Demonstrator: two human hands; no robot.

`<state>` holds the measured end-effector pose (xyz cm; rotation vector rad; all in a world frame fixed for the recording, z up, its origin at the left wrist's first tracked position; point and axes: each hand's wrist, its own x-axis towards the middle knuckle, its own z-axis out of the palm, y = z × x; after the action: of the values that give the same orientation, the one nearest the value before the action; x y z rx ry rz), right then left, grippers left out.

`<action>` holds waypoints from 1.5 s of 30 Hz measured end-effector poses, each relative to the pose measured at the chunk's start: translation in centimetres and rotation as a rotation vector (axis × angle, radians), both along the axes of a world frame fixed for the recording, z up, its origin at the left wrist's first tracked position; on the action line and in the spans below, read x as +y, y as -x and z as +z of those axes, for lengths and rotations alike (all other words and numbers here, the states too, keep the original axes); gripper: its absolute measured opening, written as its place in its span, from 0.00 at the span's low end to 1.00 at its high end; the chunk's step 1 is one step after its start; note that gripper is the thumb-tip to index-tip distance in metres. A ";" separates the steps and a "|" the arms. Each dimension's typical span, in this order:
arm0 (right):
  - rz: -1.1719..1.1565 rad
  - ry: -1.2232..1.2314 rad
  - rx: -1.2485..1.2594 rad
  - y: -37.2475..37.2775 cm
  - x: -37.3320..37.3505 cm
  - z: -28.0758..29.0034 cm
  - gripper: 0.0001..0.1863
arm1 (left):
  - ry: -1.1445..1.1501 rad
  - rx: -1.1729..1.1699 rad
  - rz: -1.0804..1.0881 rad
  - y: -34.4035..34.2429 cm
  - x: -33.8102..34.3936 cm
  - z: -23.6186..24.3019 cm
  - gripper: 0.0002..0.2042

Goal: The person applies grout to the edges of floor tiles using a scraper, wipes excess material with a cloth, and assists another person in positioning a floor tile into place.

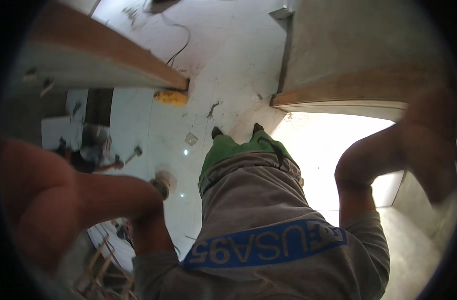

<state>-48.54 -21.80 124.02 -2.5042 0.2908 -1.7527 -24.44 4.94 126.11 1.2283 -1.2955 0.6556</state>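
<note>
Both my arms are bent at the elbows and raised close to the camera. My left hand [38, 210] is a large blurred shape at the left rim, its fingers not made out. At the right rim my right hand [431, 145] is just as close, dark and smeared, with its fingers hidden. I see no object in either hand. Below them are my grey shirt [268, 200] with a blue printed band, and my green trousers [223, 152]. My feet stand on the pale tiled floor [198, 120].
Wooden door frames edge the walls at left [113, 45] and right [338, 95]. A yellow object [170, 97] lies by the left frame. A co-worker [88, 155] is low at the left, near a hammer-like tool [134, 155]. A dark cable [181, 47] crosses the far floor.
</note>
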 end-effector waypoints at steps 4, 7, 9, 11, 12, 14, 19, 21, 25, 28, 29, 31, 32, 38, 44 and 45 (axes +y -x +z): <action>-0.270 -0.542 0.151 3.0 1.1 -12.8 0.12 | -0.479 0.415 0.366 -4.0 -2.2 -11.7 0.14; -0.488 -1.127 0.420 13.8 5.0 -28.3 0.15 | -1.063 0.568 -0.026 -3.0 -5.8 -26.7 0.16; -0.738 -1.480 0.502 20.0 11.7 -37.6 0.19 | -1.329 0.435 -0.200 -1.0 -3.8 -36.0 0.18; -0.872 -1.522 0.498 25.6 19.0 -41.4 0.22 | -1.615 0.666 -0.351 2.7 -1.4 -40.6 0.22; -0.945 -1.542 0.480 28.0 21.8 -42.0 0.22 | -1.637 0.681 -0.472 4.5 -0.4 -41.8 0.22; -1.082 -1.847 0.522 30.9 25.7 -41.7 0.23 | -1.683 0.652 -0.633 8.3 -1.5 -41.8 0.21; -1.228 -1.896 0.367 38.3 32.6 -45.4 0.22 | -1.879 0.399 -0.803 14.6 -8.9 -42.0 0.22; -1.114 -1.822 0.460 39.5 32.6 -46.8 0.20 | -1.815 0.426 -0.766 15.6 -12.4 -41.5 0.22; -1.085 -2.031 0.467 42.6 31.4 -48.4 0.18 | -1.620 0.667 -0.529 16.5 -18.1 -42.6 0.20; -1.096 -1.988 0.221 49.1 31.0 -51.0 0.17 | -1.479 0.997 -0.510 17.4 -19.9 -47.9 0.17; -1.125 -1.979 0.066 51.3 30.1 -51.8 0.17 | -1.497 1.033 -0.460 18.3 -20.1 -49.4 0.16; -1.146 -2.058 -0.122 56.4 29.2 -53.2 0.16 | -1.621 0.901 -0.504 22.1 -20.1 -51.5 0.15; -1.193 -2.152 -0.300 58.3 29.4 -53.6 0.15 | -1.730 0.719 -0.591 24.2 -19.5 -51.6 0.16; -1.235 -2.145 -0.534 68.1 26.2 -53.3 0.14 | -2.068 0.564 -0.422 41.9 -17.9 -52.2 0.22; -1.202 -2.000 -0.366 69.9 16.3 -55.6 0.15 | -2.092 -0.258 -0.581 40.8 -26.8 -56.8 0.24; -1.381 -1.922 -0.267 73.4 18.1 -58.5 0.17 | -2.099 0.110 -0.522 45.7 -27.8 -58.6 0.22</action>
<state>-121.96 -3.75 65.48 -0.4330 2.3523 -0.6413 -70.15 -22.83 67.56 2.1335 -1.9592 -1.6395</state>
